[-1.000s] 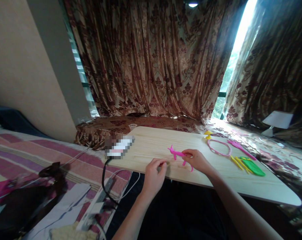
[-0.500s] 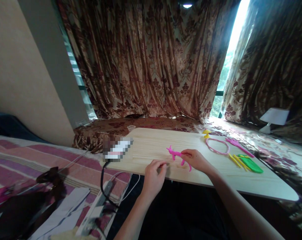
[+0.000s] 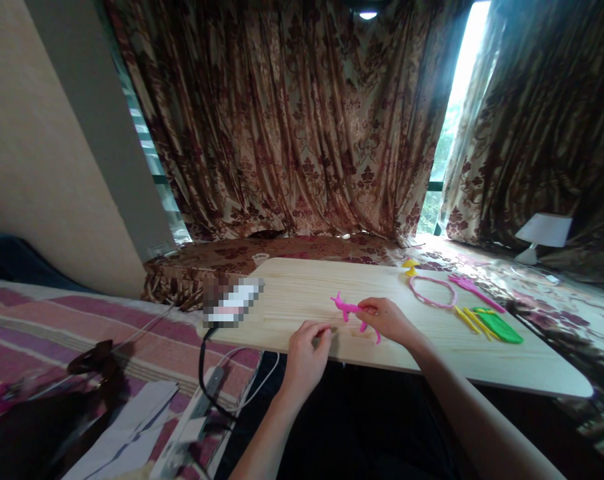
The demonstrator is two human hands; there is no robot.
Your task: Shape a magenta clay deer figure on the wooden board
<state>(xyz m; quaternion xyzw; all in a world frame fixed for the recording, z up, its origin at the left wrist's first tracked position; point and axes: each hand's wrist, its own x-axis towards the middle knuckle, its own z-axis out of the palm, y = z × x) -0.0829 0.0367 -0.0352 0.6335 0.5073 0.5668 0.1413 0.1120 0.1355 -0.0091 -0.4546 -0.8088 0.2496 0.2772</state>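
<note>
A pink animal figure [image 3: 349, 309], which looks like modelling clay, has a thin body, several legs, a tail and small points on its head. My right hand [image 3: 385, 319] pinches it by the back between thumb and fingers, just above the table, its head pointing left. My left hand [image 3: 308, 343] is at the table's front edge, left of the figure and apart from it. Its fingers are curled, with thumb and forefinger tips close together; whatever is between them, if anything, is too small to make out.
On the wooden table [image 3: 292, 287] to the right lie a yellow mushroom shape [image 3: 411, 267], a pink twisted ring [image 3: 413, 291], a pink hand-shaped piece [image 3: 477, 291], yellow sticks [image 3: 466, 320] and a green flat piece [image 3: 502, 329]. A blurred-out device [image 3: 235, 301] with a black cable is at left.
The view has shifted slightly. My right hand still holds the pink figure, tilted a little differently, and my left hand stays nearly in place.
</note>
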